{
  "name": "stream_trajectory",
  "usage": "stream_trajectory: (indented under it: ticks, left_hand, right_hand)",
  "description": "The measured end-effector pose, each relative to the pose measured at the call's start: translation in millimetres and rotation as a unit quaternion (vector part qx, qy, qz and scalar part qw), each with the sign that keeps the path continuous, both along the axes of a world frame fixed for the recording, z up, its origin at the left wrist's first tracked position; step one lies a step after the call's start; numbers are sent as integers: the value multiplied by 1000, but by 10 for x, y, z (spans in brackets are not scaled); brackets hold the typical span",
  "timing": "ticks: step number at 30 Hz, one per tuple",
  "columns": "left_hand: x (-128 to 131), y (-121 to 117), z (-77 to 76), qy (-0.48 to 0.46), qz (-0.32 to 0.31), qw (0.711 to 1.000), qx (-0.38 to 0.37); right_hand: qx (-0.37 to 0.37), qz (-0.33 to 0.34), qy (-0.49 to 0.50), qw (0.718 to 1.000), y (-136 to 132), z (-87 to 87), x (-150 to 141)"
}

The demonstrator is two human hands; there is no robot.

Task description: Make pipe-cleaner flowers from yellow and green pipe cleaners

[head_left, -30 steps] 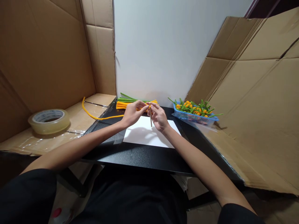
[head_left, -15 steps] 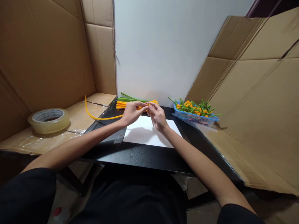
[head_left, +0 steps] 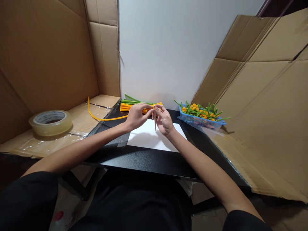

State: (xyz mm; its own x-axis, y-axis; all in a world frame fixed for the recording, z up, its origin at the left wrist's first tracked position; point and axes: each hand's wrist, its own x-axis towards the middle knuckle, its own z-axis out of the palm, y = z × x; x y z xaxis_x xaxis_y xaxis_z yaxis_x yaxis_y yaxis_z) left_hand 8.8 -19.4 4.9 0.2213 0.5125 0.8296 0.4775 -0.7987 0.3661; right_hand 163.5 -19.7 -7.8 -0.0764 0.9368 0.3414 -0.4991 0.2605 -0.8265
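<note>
Above a white sheet of paper (head_left: 141,138), my two hands meet at the fingertips. My left hand (head_left: 138,115) is closed in a pinch on a long orange pipe cleaner (head_left: 106,119), whose free end trails left past the wrist and curls up over the cardboard. A thin, light brown stick (head_left: 155,124) points down from the fingers of my right hand (head_left: 165,120), which is closed around its upper part. At the top of the stick a bit of orange shows between the fingertips; how it is wound there is mostly hidden.
Behind my hands lie bundles of orange pipe cleaners (head_left: 125,107) and green pipe cleaners (head_left: 132,99). A blue basket (head_left: 199,122) of green stems with orange heads stands right. A tape roll (head_left: 50,123) rests on the left cardboard. Cardboard walls flank the black table (head_left: 130,160).
The stick has swung from slightly tilted to nearly upright, and more of it shows. My left hand has shifted slightly, the trailing pipe cleaner with it.
</note>
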Motion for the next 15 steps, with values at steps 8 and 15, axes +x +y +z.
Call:
stream_trajectory:
  ticks: [8,15]
  left_hand:
    - [-2,-9,9,-47,-26,999,-8]
    - [39,35,-29,-139,-62,983,-104]
  right_hand:
    - [-59,89,10,994,9,-18,24]
    - [-52,147,37,987,13,-20,-5]
